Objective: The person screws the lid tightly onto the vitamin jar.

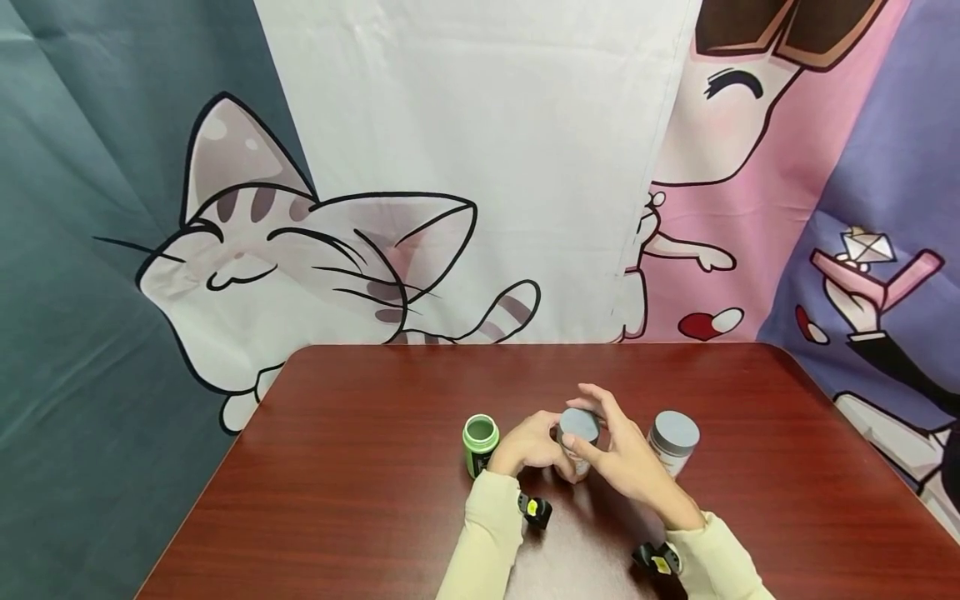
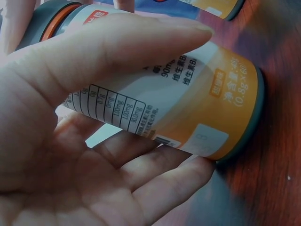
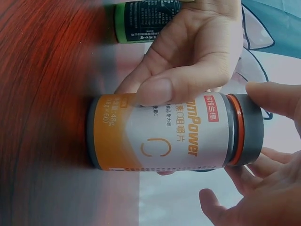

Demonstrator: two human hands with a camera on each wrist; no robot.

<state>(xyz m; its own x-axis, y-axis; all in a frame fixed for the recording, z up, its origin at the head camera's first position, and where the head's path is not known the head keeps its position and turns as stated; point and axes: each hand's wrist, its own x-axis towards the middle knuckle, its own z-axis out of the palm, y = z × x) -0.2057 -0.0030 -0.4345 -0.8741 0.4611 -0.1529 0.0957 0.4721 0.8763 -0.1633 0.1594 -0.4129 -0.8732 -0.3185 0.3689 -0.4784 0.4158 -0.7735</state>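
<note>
A vitamin C tablet bottle (image 3: 164,132), white and orange with a dark grey lid (image 3: 249,129), stands between the hands in the middle of the table. My left hand (image 1: 534,446) grips its body, the thumb lying across the label and the other fingers round the opposite side. At the lid, my right hand (image 1: 626,454) touches from two sides, its thumb on one edge and fingers on the other. An orange ring (image 3: 236,129) shows just below the lid. Close beside the left hand is a green bottle (image 1: 480,433) with its mouth uncovered and a dark label.
Right of the right hand stands another white bottle (image 1: 675,442) with a grey lid. All of them are on a reddish-brown wooden table (image 1: 360,500). Behind its far edge hangs a cloth backdrop (image 1: 480,125) with cartoon drawings.
</note>
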